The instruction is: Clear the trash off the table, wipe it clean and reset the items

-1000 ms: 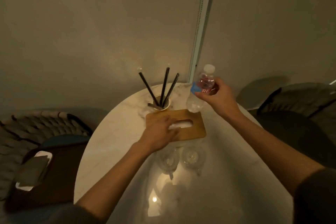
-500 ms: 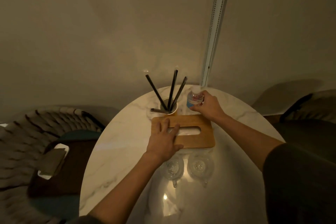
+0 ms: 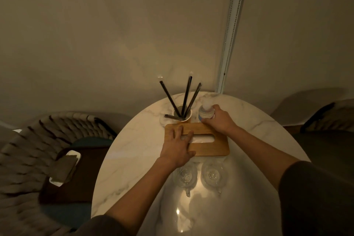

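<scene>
The right hand (image 3: 220,120) is wrapped around the body of the water bottle (image 3: 206,110), fingers curled about its labelled middle. The bottle is held upright at the far side of the table (image 3: 134,149), just beside the paper cup (image 3: 184,116). Whether its base is already set down cannot be told, as the foot is hidden behind the hand and the tissue box (image 3: 210,147).

The bottle is judged to be light, thin-walled plastic that gives under a squeeze and tips easily. It is best taken at mid-body, as it is now, and let go only once it is felt to stand.

The left hand (image 3: 178,147) is laid flat, fingers spread and gripping nothing, on the wooden lid of the tissue box. The lid is likely stiff and smooth, and is best steadied by downward pressure.

The black straws (image 3: 186,96) lean out of the paper cup toward the bottle, and both could be knocked over by a careless withdrawal.

Two glass mugs (image 3: 212,174) stand just on the near side of the box, beneath the forearms. They are fragile and lie in the way of a pull-back.

A woven chair (image 3: 28,149) is seen at the left with a flat item (image 3: 64,167) on its seat, too dim to identify. A second chair (image 3: 325,120) is seen at the right.
</scene>
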{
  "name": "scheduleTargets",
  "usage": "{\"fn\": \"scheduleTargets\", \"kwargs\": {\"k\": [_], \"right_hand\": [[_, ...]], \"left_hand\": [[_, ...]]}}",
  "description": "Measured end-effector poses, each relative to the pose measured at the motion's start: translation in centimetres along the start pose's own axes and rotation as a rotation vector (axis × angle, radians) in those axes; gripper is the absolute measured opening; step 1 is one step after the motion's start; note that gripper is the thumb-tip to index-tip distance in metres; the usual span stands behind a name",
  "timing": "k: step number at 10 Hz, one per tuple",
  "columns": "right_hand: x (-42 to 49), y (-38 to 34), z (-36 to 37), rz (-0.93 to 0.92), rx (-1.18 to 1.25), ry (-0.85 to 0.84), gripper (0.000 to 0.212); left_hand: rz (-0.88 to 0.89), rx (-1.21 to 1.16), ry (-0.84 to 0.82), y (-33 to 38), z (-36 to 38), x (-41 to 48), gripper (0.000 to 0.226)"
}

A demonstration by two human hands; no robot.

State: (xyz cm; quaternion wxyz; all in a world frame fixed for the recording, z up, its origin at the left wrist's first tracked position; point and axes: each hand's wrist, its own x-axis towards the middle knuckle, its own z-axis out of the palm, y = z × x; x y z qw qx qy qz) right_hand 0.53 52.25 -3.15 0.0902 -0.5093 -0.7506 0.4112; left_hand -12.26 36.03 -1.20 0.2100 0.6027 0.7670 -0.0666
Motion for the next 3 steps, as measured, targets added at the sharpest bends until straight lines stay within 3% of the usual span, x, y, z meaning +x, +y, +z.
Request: {"fn": "scheduleTargets", "kwargs": {"k": [1,2,3], "right_hand": [[-1.7,-1.0,-1.4,0.009,-0.015,0.068,0.079],[-4.6,-1.6,-2.8,-0.057,0.017,0.185,0.060],[-8.4,-2.5,-3.2,-0.159,0.049,0.241,0.007]], "left_hand": [[0.016,-0.195,0.024,-0.4,-0.4,-0.4,0.076],[0.092,-0.426,0.132,-0.7,-1.1,-2.3,0.062],[0.124,-0.633,0.211,-1.1,-2.0,-4.8,0.035]]}}
